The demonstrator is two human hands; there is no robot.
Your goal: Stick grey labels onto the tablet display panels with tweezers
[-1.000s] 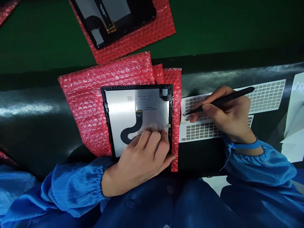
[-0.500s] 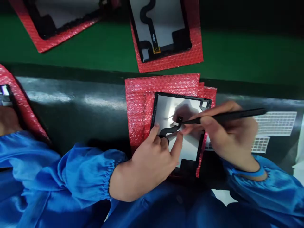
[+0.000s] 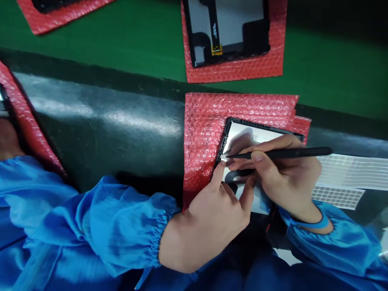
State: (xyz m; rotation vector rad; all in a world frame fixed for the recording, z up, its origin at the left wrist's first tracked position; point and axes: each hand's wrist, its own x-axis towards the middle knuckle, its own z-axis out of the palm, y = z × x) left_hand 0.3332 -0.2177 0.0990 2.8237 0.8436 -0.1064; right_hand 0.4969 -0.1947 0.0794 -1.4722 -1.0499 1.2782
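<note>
A tablet-like screen panel [image 3: 266, 132], silvery with a black frame, lies on red bubble wrap [image 3: 198, 121]. My right hand [image 3: 286, 178] is closed round thin black tweezers [image 3: 300, 152]. Their tip reaches a small white sticker [image 3: 223, 157] at the panel's left edge; whether they grip it I cannot tell. My left hand [image 3: 206, 218] rests over the panel's lower left, thumb and index finger spread. The index fingertip is right beside the sticker. A black flex cable [image 3: 235, 176] shows partly between the hands. My hands hide the panel's lower part.
Sheets of small white stickers [image 3: 354, 171] lie on the dark bench to the right. Behind, another panel [image 3: 233, 24] sits on bubble wrap on a green surface [image 3: 133, 52]. At the left edge are a co-worker's hand [image 3: 8, 139] and more red bubble wrap [image 3: 33, 125].
The tweezers' tip has moved from beside the flex cable's end to the panel's left edge. My left index finger is now by the sticker there. The view has shifted.
</note>
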